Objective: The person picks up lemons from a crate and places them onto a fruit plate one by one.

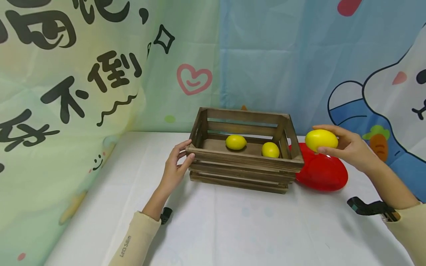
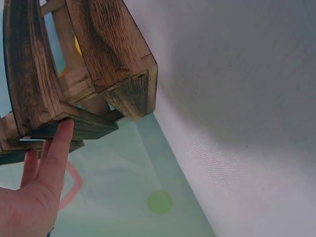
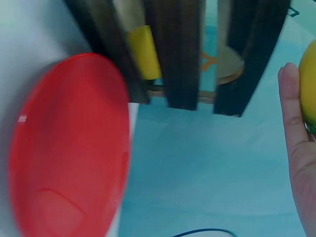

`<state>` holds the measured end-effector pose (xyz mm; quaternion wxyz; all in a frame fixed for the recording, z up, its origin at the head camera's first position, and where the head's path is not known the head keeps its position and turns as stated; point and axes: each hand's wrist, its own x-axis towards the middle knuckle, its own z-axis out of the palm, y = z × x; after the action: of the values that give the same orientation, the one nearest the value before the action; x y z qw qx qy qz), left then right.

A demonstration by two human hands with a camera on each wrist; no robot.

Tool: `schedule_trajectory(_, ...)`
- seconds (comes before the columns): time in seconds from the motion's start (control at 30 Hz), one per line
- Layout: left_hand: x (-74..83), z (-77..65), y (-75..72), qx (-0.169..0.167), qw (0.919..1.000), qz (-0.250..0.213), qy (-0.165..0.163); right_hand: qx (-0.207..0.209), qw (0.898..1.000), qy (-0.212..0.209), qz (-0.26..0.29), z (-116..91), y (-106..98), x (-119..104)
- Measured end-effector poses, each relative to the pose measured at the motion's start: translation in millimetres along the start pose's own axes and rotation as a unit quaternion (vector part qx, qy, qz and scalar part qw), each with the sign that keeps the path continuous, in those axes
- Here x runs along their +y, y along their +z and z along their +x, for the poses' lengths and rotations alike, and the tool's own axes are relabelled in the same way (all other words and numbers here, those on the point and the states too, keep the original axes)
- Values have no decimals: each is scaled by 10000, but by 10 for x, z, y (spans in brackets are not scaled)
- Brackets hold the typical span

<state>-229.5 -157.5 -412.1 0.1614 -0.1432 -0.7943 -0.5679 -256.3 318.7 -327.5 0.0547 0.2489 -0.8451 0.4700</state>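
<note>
My right hand holds a yellow lemon between thumb and fingers, just right of a brown wooden slatted crate. The same lemon shows at the edge of the right wrist view. Two more lemons lie inside the crate, one lemon near the middle and another lemon toward the right end. At the crate's front left corner, my left hand grips the top rail, thumb in front and fingers at the side. In the left wrist view its fingers touch the rail's end.
A shiny red dish sits against the crate's right end, below the held lemon. Both stand on a white-covered table. Behind hangs a printed cloth backdrop with lettering and a cartoon rabbit.
</note>
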Motion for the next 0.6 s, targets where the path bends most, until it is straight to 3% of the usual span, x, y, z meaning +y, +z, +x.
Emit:
schedule_trajectory(0.27, -35, 32, -1, 50, 9998, 21, 167, 286, 9980, 552, -68, -119, 65, 336)
schedule_trajectory(0.6, -37, 2, 6, 40, 9999, 74, 148, 651, 9815, 1670, -667, -208, 153, 699)
